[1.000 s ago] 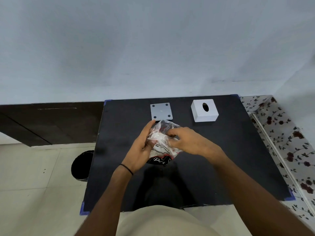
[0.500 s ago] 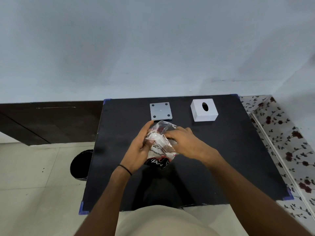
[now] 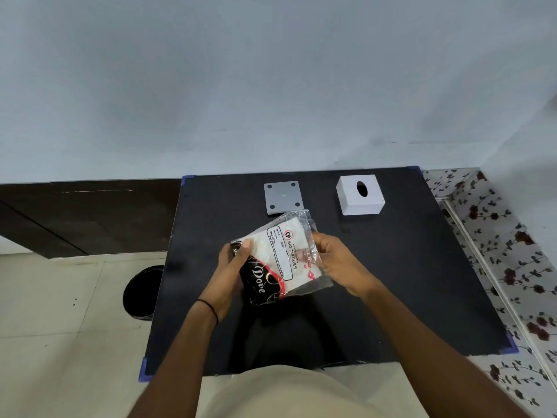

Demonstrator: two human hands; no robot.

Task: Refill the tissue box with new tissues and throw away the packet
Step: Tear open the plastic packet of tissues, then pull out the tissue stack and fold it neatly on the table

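Item: tissue packet (image 3: 281, 254), held above black table (image 3: 422, 267) between my hands. Left hand (image 3: 233, 273) pinches near-left edge; right hand (image 3: 337, 263) grips right edge. Long axis runs near-left to far-right. Tissue box (image 3: 360, 196) far-right, nearer right hand; bin (image 3: 141, 294) left, below.

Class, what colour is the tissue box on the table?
White, with a dark oval opening on top; head view shows the tissue box best.

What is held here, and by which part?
Both hands hold the tissue packet above the table: left hand on its left edge, thumb on top; right hand on its right edge.
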